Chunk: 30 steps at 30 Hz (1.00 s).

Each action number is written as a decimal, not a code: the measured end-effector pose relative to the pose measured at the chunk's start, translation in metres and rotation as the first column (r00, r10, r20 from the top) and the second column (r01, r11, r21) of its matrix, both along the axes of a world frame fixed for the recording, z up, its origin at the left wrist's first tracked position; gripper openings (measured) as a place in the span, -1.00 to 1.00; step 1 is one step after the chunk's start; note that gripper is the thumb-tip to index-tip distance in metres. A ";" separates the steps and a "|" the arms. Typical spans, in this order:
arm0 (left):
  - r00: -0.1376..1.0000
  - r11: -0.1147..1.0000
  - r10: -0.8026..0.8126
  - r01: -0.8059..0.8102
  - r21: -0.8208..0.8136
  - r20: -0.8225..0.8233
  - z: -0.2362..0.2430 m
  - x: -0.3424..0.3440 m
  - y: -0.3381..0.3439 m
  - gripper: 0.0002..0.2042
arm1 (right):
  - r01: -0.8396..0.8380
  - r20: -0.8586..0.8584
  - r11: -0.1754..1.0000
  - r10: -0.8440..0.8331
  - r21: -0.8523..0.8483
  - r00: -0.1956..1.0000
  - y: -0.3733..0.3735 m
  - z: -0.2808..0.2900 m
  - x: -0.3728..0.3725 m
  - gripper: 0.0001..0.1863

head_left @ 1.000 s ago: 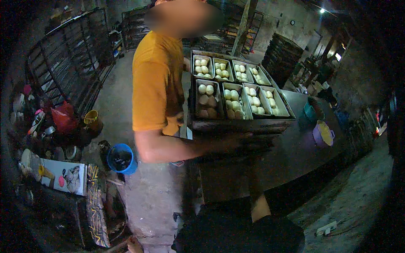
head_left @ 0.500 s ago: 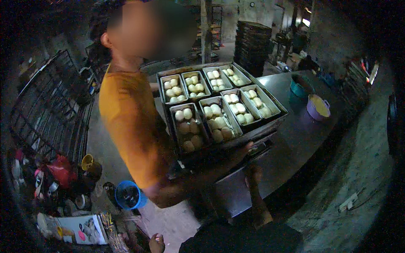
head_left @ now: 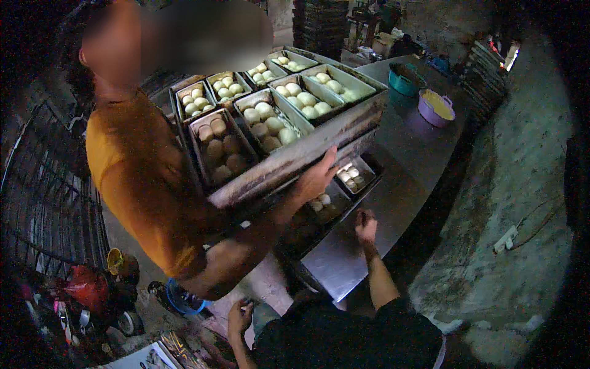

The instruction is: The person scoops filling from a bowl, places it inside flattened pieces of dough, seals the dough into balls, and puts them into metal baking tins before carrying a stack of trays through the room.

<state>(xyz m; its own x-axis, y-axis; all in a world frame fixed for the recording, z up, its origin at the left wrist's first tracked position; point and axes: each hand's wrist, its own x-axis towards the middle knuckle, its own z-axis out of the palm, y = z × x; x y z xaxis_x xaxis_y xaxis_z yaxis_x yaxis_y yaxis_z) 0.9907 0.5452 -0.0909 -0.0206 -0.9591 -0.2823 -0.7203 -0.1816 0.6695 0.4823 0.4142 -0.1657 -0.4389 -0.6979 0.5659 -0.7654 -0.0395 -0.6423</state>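
Tray of dough (head_left: 295,155), set with metal tins of pale round pieces, is held up at the middle of the view, tilted, over the near left part of a metal table (head_left: 402,203). From the left come a dark rack (head_left: 52,190), a red bag (head_left: 87,288), then a co-worker in an orange shirt (head_left: 132,175). The person's own left hand (head_left: 239,317) hangs low, well apart from the tray; its fingers look bent, but whether they close on anything I cannot tell. The co-worker's hand (head_left: 314,181) presses along the tray's near wall, fingers stretched against it. Beneath sits a lower tin (head_left: 355,177) of dough. The person's right hand (head_left: 367,226) is over the table, fingers curled in; shadow hides how tightly. Farther right stand a teal tub (head_left: 404,81) and a purple basin (head_left: 436,109). The step in hand seems to be moving the loaded tray; the next move probably calls for a level, steady hold. No brand, label or writing is readable.
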 end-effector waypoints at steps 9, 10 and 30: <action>0.993 0.995 0.097 -0.098 0.010 0.060 -0.064 0.063 0.095 -0.58 | 0.190 0.972 0.957 -0.231 0.219 0.044 0.127 0.021 -0.004 -0.25; 0.982 0.982 0.184 -0.182 0.053 -0.036 -0.081 0.073 0.115 -0.58 | 0.184 0.932 0.929 -0.345 0.322 0.113 0.151 0.021 -0.007 -0.26; 0.733 0.770 -0.604 0.434 -0.468 -0.314 -0.025 -0.291 -0.343 -0.52 | 0.392 0.847 0.891 -0.382 0.230 0.371 0.112 -0.106 -0.109 -0.27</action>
<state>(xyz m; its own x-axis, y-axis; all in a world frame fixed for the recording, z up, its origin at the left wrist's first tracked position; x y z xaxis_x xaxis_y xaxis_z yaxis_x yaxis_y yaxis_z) 0.6996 0.2025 -0.1160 -0.5794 -0.7843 0.2215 -0.2562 0.4333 0.8641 0.3735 0.5259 -0.2718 -0.9130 -0.3144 -0.2600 0.2412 0.0982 -0.9655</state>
